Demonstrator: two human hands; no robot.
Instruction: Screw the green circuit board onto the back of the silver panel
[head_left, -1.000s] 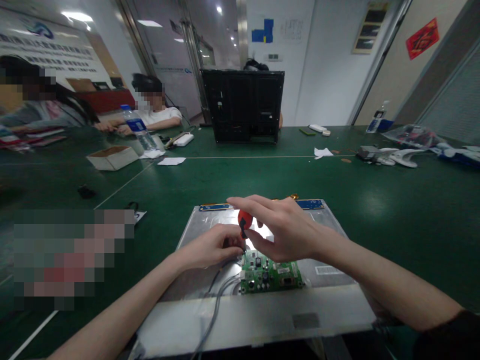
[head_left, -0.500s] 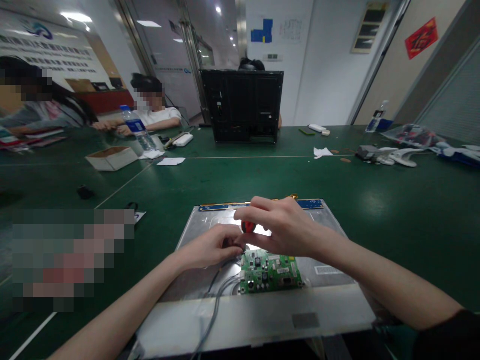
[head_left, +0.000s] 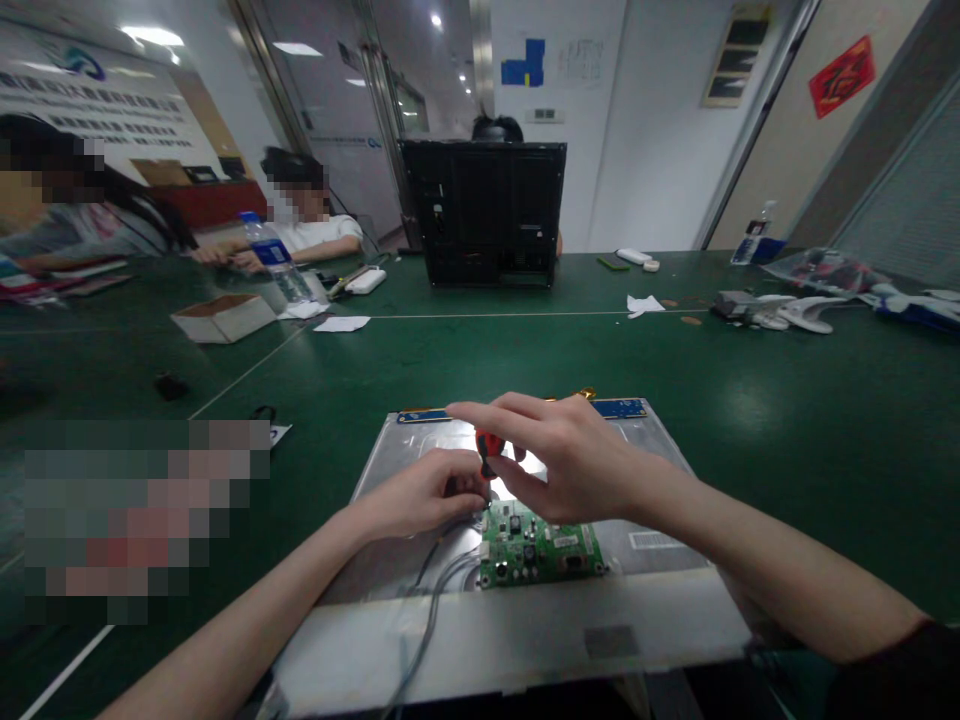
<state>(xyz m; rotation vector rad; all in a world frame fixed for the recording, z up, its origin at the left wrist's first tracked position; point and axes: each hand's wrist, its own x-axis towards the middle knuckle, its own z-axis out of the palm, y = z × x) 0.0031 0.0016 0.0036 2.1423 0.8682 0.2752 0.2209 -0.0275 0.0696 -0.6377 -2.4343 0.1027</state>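
A silver metal panel (head_left: 660,450) lies flat on the green table (head_left: 787,420) in front of me. A small green circuit board (head_left: 541,548) sits on it, with grey cables (head_left: 435,590) running off toward me. My right hand (head_left: 559,455) grips the red handle of a screwdriver (head_left: 486,446), which stands upright with its tip at the board's top left corner. My left hand (head_left: 420,492) is closed in a pinch around the shaft near the tip, resting on the panel.
A black monitor back (head_left: 487,210) stands upright across the table with a person behind it. Two other people sit at the far left near a water bottle (head_left: 274,260) and a cardboard box (head_left: 223,316). White parts (head_left: 787,312) and plastic bags lie at the right.
My right hand's fingers closed over the red handle half a second ago and have since spread again, turning the screwdriver in place. The left hand has stayed put.
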